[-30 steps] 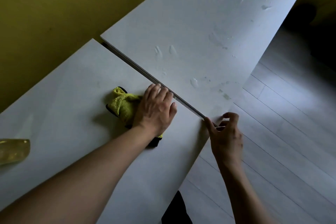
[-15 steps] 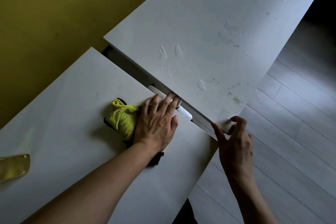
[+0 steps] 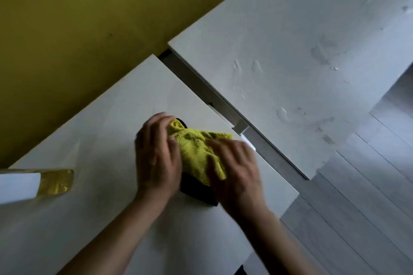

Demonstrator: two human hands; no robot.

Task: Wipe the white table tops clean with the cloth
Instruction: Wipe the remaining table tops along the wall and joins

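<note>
The cloth [image 3: 196, 152] lies on the near table top [image 3: 93, 131], between my two hands. My left hand [image 3: 156, 158] presses its left side and my right hand [image 3: 234, 167] covers its right side, both with fingers bent onto it. It is yellow-green, crumpled, with a black underside. The far table top [image 3: 301, 29] shows smears.
</note>
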